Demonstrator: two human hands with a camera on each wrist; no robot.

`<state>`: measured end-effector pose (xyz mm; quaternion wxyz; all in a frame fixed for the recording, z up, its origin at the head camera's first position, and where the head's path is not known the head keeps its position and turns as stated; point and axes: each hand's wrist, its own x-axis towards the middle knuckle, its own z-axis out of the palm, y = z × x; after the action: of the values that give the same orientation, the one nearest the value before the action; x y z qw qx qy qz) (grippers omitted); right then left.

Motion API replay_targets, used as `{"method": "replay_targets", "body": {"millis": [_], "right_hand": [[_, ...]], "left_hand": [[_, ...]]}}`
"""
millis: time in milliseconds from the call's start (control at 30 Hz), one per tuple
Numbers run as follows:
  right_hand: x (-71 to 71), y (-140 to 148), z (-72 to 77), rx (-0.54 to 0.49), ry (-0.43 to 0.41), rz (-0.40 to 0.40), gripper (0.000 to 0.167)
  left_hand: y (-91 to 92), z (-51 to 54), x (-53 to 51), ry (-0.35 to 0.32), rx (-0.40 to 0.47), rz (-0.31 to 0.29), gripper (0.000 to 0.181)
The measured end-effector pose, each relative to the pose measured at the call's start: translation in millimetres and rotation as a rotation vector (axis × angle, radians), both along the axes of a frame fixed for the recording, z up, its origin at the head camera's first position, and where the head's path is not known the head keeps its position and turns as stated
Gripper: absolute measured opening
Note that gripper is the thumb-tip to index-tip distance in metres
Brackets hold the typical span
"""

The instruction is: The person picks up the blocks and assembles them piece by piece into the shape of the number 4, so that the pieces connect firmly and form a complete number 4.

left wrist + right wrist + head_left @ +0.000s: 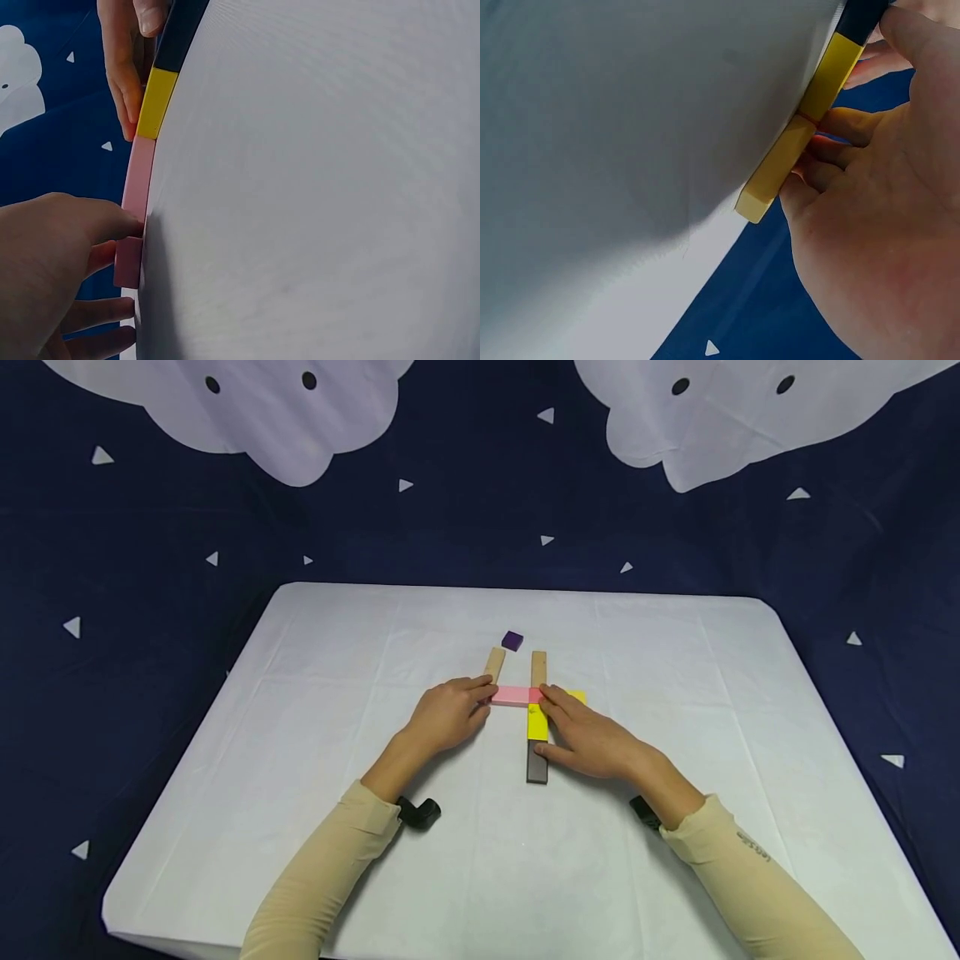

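On the white table several flat blocks lie joined in a figure. My left hand (448, 714) pinches the left end of the pink block (512, 696) between thumb and fingers; in the left wrist view a short pink block (128, 264) sits at that end. My right hand (596, 739) lies with spread, fairly straight fingers against the right side. Its fingertips touch near the red square (535, 695), and its thumb touches the dark grey block (537, 764). Between these lies a yellow block (537, 721). Another yellow block (780, 165) is partly hidden by the right hand in the head view.
Two wooden blocks point away from me, a left one (495, 662) slanted and a right one (538, 668) straight. A dark purple square block (512, 641) lies apart behind them. The white table (337, 635) stands before a dark blue cloth (480, 518) with clouds and triangles.
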<state>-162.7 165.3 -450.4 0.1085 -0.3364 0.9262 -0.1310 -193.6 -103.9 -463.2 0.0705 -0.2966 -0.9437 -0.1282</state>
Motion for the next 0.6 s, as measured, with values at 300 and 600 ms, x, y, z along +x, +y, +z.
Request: {"method": "replay_targets", "body": {"millis": [300, 600], "right_hand": [[1.1, -0.6, -1.5, 0.023, 0.014, -0.006, 0.083], [1.9, -1.1, -1.0, 0.027, 0.025, 0.005, 0.084]], "left_hand": [[1.3, 2.4, 0.9, -0.017, 0.005, 0.018, 0.035], [1.9, 3.3, 1.3, -0.044, -0.018, 0.043, 0.036]]}}
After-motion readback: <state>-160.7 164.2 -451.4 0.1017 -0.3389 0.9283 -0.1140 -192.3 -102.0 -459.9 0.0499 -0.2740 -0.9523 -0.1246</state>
